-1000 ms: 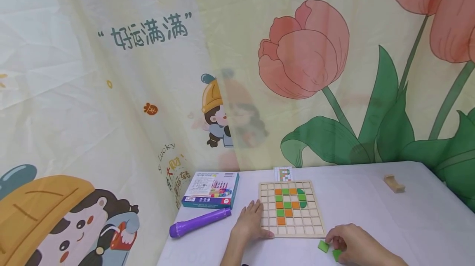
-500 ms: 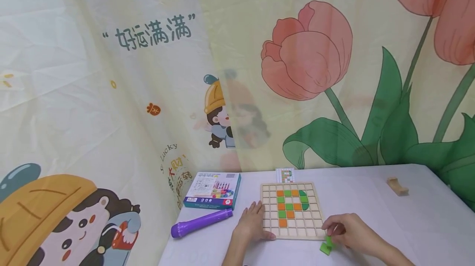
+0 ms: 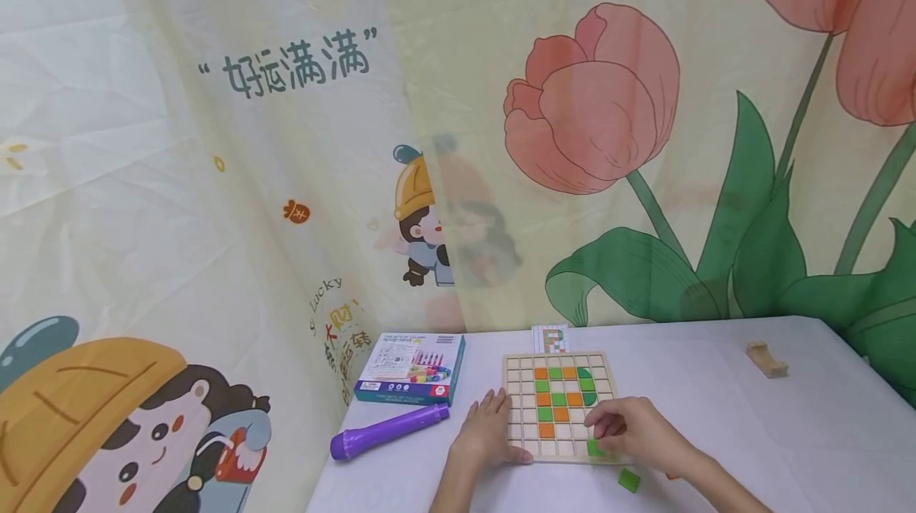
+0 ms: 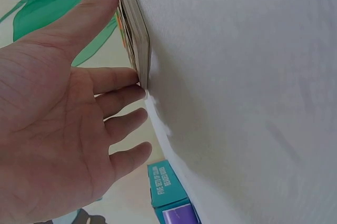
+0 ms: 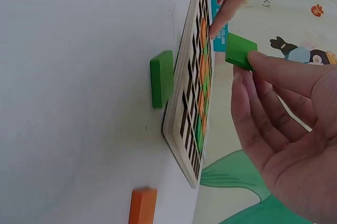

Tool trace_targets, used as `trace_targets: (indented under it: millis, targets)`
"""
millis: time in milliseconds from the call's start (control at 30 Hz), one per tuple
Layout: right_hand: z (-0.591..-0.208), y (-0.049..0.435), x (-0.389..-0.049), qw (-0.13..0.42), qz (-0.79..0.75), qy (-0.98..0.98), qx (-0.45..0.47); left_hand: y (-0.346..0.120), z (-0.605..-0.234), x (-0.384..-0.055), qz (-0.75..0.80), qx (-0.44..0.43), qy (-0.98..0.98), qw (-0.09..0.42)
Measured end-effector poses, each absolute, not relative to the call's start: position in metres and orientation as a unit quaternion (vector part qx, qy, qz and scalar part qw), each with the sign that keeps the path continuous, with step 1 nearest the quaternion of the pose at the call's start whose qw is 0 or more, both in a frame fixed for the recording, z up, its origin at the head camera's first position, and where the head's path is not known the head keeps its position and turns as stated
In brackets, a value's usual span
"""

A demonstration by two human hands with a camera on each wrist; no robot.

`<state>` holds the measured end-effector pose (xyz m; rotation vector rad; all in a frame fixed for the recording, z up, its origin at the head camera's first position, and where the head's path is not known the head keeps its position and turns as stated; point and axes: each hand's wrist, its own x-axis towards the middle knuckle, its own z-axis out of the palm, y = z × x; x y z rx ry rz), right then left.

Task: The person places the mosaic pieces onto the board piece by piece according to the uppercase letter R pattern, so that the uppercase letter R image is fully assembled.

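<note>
My right hand [image 3: 637, 427] pinches a green square tile [image 5: 239, 50] between thumb and fingers, above the near right part of the wooden grid board [image 3: 518, 417]. Orange and green tiles on the board form a P shape, with rounded green pieces at its right side. The left hand [image 3: 487, 429] rests at the board's left edge, thumb by the near edge; its fingers are extended and touch the rim in the left wrist view. A loose green tile [image 3: 629, 481] lies just off the board's near right corner. An orange tile [image 5: 143, 205] is on the table, mostly behind my right forearm in the head view.
Behind the board stands a small pattern card [image 3: 550, 339] showing a P. To the left are a flat box [image 3: 410, 367] and a purple microphone-shaped stick [image 3: 390, 430]. A small wooden block [image 3: 766, 359] lies at the far right. Printed curtains back the white table.
My right hand has picked up one of the green tiles by the board and carried it up and left over the board. The left hand stays at the board's edge.
</note>
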<state>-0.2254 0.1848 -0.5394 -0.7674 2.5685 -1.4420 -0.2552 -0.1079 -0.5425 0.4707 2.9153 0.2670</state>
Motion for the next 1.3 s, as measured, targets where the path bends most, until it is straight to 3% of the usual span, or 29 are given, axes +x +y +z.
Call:
trace_targets:
  millis: [733,1300]
  targets:
    - [-0.558,0.121,-0.253,0.03,-0.476,0.842,-0.252,-0.108,-0.54,-0.254,0.074,0.163,0.981,0.078]
    - [-0.567,0.106,-0.252,-0.007,-0.42,0.867,-0.267,-0.107,-0.535,-0.253,0.075,0.158,0.981,0.082]
